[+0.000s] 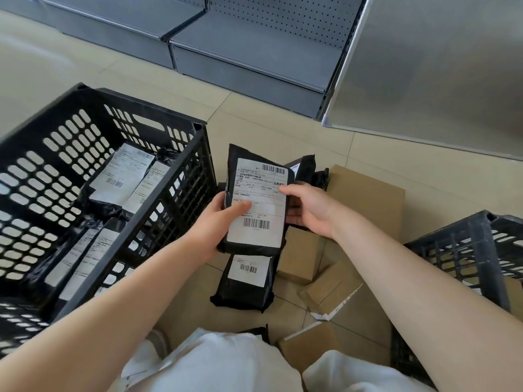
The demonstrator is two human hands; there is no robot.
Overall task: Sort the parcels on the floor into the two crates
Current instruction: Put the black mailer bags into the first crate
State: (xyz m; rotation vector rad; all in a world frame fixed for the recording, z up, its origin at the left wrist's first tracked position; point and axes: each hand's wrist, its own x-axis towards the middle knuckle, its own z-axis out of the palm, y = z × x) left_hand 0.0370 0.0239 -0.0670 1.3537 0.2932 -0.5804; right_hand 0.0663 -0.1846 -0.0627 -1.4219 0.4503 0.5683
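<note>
Both hands, left hand (pixel 219 219) and right hand (pixel 307 207), grip a labelled black parcel (pixel 256 205) held above the floor pile, between the left crate (pixel 99 176) and right crate (pixel 478 250).

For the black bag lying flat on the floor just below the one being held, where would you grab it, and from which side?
Take the black bag on the floor by its near crimped end, coming from above on the person's side. It lies flat with that end clear, while the far end sits under the held bag and a brown box crowds its right edge.
</note>
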